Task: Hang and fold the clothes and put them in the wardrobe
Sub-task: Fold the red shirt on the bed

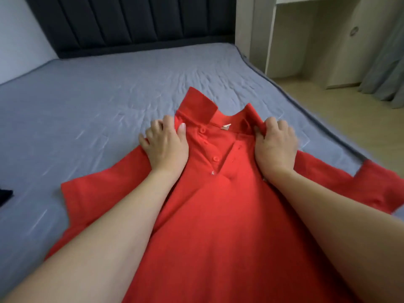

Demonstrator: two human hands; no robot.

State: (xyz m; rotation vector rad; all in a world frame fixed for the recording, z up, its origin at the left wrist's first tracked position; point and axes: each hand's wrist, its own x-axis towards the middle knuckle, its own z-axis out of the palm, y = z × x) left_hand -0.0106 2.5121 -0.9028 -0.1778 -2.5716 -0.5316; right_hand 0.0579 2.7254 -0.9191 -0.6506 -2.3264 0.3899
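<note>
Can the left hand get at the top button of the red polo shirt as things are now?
Probably yes: the left hand grips the red polo shirt beside the top button, with nothing between.

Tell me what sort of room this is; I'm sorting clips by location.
Most likely a bedroom: a bed with a grey sheet and dark padded headboard, pale built-in furniture alongside, and a red polo shirt spread on the bed.

Matt cloth on a quilted bed

The red polo shirt (218, 211) is a soft, matt knit cloth with smooth, slightly shiny plastic-looking buttons (216, 158). The grey bed sheet (98, 101) is matt fabric, finely wrinkled. The dark headboard (122, 22) looks like padded, channelled upholstery. The floor (349, 119) shows pale wood-look boards with a faint sheen; the curtain (391, 68) is thin grey cloth.
</note>
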